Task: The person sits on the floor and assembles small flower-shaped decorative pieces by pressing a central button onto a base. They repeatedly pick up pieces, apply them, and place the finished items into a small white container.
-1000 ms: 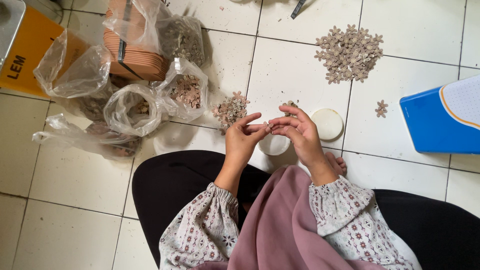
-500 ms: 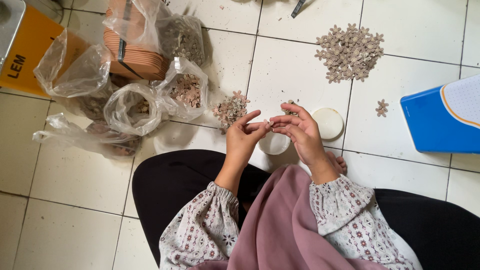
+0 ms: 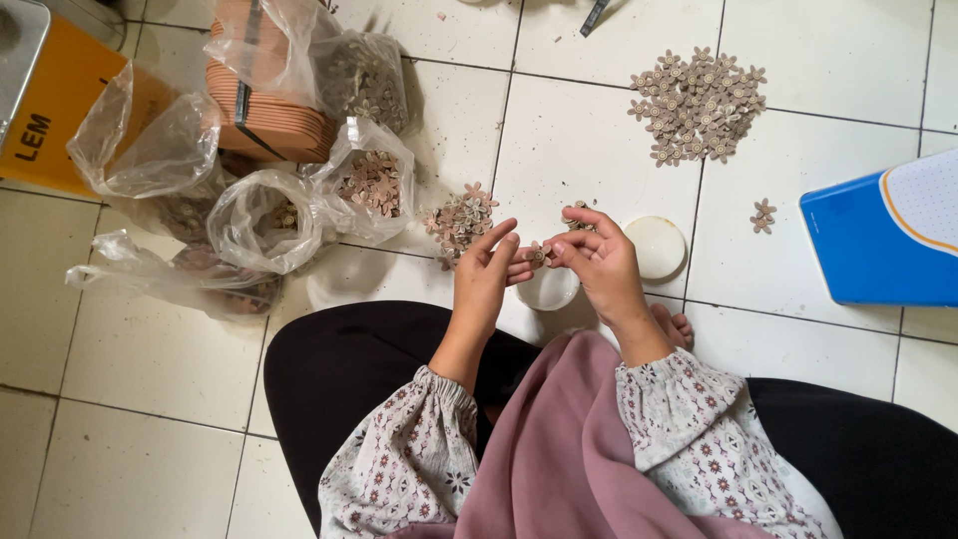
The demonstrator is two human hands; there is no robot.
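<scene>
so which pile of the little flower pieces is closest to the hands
The small pile on the tile just beyond the left hand. The big pile lies farther off at upper right, and the pair sits by the blue box.

One head-worn camera looks almost straight down from above the seated person's lap. It faces the white tiled floor [image 3: 599, 130], fairly near, hands mid-frame.

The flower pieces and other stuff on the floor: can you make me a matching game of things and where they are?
Things:
1. big flower pile
2. blue box
3. plastic bags
4. tiny flower piece

Places:
A. right edge
B. between the fingers of both hands
C. left side
D. top, right of the middle

Pairs: 1-D, 2-A, 3-C, 4-B
</scene>
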